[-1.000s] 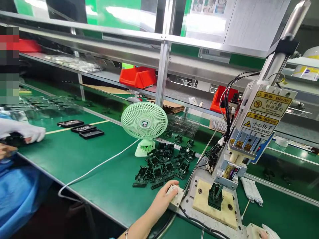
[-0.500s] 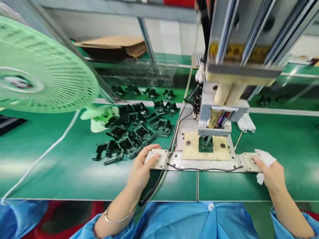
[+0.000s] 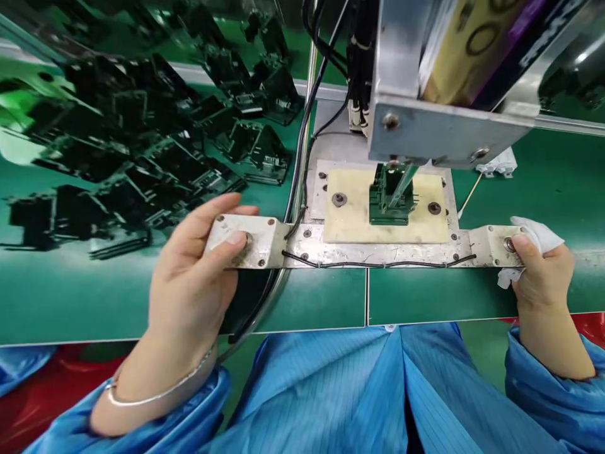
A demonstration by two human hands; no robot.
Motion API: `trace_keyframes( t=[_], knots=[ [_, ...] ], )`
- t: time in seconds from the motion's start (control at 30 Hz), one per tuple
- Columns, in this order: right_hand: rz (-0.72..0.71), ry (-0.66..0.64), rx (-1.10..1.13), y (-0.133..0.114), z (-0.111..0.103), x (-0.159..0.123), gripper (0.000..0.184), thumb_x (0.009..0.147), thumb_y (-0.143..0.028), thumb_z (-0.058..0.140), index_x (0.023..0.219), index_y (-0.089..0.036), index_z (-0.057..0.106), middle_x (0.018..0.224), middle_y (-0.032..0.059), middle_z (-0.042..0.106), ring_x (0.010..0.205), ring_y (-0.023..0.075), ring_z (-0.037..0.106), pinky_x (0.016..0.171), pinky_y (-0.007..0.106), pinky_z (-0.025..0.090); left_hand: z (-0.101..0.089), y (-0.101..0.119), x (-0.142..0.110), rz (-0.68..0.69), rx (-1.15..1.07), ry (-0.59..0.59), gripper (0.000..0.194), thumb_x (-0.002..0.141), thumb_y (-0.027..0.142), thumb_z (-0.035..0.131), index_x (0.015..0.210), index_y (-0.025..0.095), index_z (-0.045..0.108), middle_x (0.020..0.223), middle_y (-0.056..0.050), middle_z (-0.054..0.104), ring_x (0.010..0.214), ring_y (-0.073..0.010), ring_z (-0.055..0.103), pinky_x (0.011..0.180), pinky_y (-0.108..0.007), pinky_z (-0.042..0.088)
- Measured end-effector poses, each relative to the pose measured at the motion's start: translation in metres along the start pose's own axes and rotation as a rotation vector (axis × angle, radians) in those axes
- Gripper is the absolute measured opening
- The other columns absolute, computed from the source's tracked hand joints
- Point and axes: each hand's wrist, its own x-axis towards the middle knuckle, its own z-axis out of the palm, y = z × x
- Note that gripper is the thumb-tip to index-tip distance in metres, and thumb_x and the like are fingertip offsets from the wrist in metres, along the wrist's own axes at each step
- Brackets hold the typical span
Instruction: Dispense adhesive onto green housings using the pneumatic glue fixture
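Observation:
A press machine's metal base bar carries a button box at each end. My left hand wraps around the left button box, its thumb on the round button and its fingers behind. At the other end, my right hand has its thumb on the button of the right button box. A crumpled white cloth is tucked in that same hand. Between the hands, a dark plastic part sits upright on the cream plate, beneath the metal press head.
Many black plastic parts lie piled on the green table at left. Black cables run down beside the press. White pieces and a thin stick lie at right. A light green fan part is at far left.
My view has moved closer and lower, so the press base and hands look larger and the fan is mostly out of view. Both hands stay on the same button boxes.

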Motion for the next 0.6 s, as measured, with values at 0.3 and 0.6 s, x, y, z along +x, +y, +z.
trace_keyframes(
  t=[0.3,0.6],
  knots=[
    [-0.032,-0.012,0.043,-0.0102,0.0054,-0.0015,0.049,0.059,-0.043,0.091,0.092,-0.010,0.076,0.065,-0.0012,0.059,0.059,0.0112,0.050,0.058,0.027,0.040,0.0026,0.0041,-0.0025,0.018,0.039,0.021,0.054,0.061,0.023,0.090,0.113,0.018,0.076,0.102,-0.007,0.073,0.084,-0.0163,0.065,0.065,-0.019,0.056],
    [-0.118,0.000,0.018,-0.0117,0.0035,-0.0013,0.043,0.061,-0.040,0.090,0.093,-0.013,0.079,0.065,-0.0009,0.058,0.057,0.0113,0.048,0.056,0.028,0.038,0.0073,0.0090,-0.0074,-0.013,0.111,0.062,0.047,0.067,0.019,0.082,0.114,0.017,0.075,0.103,-0.007,0.071,0.084,-0.0171,0.064,0.064,-0.020,0.055]
  ],
)
